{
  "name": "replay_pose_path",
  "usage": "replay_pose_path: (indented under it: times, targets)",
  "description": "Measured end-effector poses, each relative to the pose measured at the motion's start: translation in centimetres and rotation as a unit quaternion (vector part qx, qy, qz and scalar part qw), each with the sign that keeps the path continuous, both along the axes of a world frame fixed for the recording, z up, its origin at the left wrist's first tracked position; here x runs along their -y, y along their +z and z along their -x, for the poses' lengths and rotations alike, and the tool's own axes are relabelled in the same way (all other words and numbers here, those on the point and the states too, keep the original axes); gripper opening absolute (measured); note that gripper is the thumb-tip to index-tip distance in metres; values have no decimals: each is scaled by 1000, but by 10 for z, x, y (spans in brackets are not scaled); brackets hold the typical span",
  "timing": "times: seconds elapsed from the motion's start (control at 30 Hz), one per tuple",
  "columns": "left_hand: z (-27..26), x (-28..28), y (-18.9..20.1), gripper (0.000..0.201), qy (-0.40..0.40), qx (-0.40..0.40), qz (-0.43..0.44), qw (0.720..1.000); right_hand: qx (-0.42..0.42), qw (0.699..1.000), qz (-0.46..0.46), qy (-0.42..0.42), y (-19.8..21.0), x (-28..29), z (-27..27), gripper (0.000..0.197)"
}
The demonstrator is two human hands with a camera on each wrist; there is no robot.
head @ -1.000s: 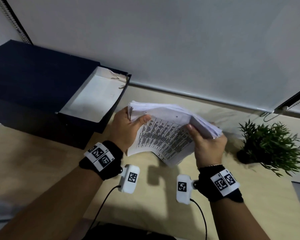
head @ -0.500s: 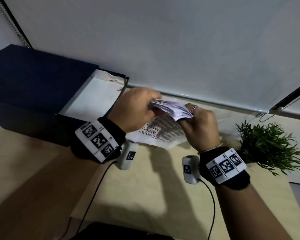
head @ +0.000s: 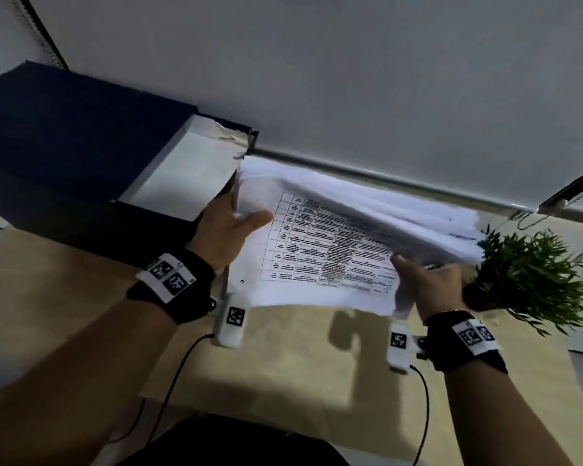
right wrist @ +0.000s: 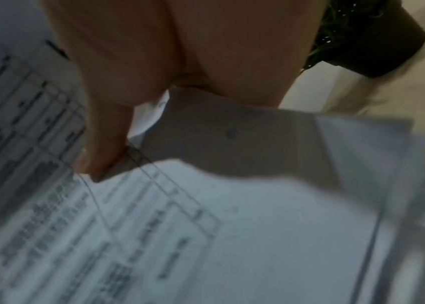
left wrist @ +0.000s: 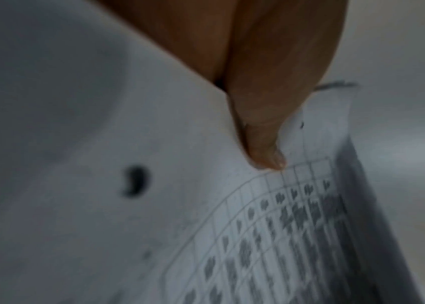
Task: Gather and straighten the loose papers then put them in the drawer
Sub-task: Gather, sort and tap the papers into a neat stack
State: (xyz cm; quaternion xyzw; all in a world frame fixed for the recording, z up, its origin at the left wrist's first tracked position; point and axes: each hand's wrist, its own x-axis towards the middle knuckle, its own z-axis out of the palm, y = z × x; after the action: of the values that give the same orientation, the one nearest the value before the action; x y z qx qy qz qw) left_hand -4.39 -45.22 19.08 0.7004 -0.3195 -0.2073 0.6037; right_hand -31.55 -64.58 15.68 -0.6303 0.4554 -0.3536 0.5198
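A thick stack of white papers (head: 320, 250), the near sheet printed with a table, hangs tilted above the wooden desk. My left hand (head: 228, 227) grips its left edge, thumb across the front (left wrist: 260, 142). My right hand (head: 431, 284) grips its lower right corner, thumb on the printed sheet (right wrist: 102, 156). The far sheets (head: 418, 213) fan out loosely toward the right. The open drawer (head: 182, 176), white inside, juts from a dark blue box at the left, just beside my left hand. The paper (left wrist: 102, 185) fills both wrist views (right wrist: 232, 226).
A dark blue drawer box (head: 64, 139) stands on the desk's left. A small green potted plant (head: 532, 280) sits right of my right hand, touching the fanned sheets. The white wall (head: 317, 79) runs behind. Bare desk (head: 283, 364) lies below the stack.
The stack was folded up small between both hands half a second ago. Now it is spread wide again, with my hands apart at its left edge and right corner.
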Motion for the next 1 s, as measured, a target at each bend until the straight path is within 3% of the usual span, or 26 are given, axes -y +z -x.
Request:
replay_pose_path:
  times: [0.07, 0.17, 0.27, 0.37, 0.6, 0.73, 0.8, 0.87, 0.93, 1.0]
  targets:
    - [8, 2, -12, 25, 34, -7, 14, 999, 61, 998, 17, -13, 8, -2, -1, 24]
    - [17, -1, -27, 22, 93, 68, -12, 993, 63, 995, 46, -54, 2, -13, -4, 31]
    - [21, -11, -47, 20, 79, 79, -50, 992, 5, 998, 28, -56, -17, -28, -1, 33]
    - [18, -18, -66, 23, 51, 59, -54, 996, 23, 999, 12, -34, -25, -35, -3, 39]
    - [15, -21, -60, 15, 45, 88, -45, 994, 24, 998, 47, -39, -24, -33, 4, 30]
    - [17, -22, -57, 37, 20, 62, -50, 997, 32, 997, 64, 7, -16, -36, 3, 60]
    - [17, -19, -54, 41, 8, 73, -50, 996, -14, 994, 108, 25, -11, -36, 0, 62]
    - [18, -18, -51, 36, 7, 85, -53, 995, -118, 976, 176, 48, -6, -36, 1, 64]
    - [17, -19, -46, 25, 13, 98, -43, 994, -271, 927, 244, 83, 3, -35, -1, 78]
    - [16, -18, -38, 25, -3, 129, -38, 991, -425, 856, 274, 106, 13, -38, -5, 92]
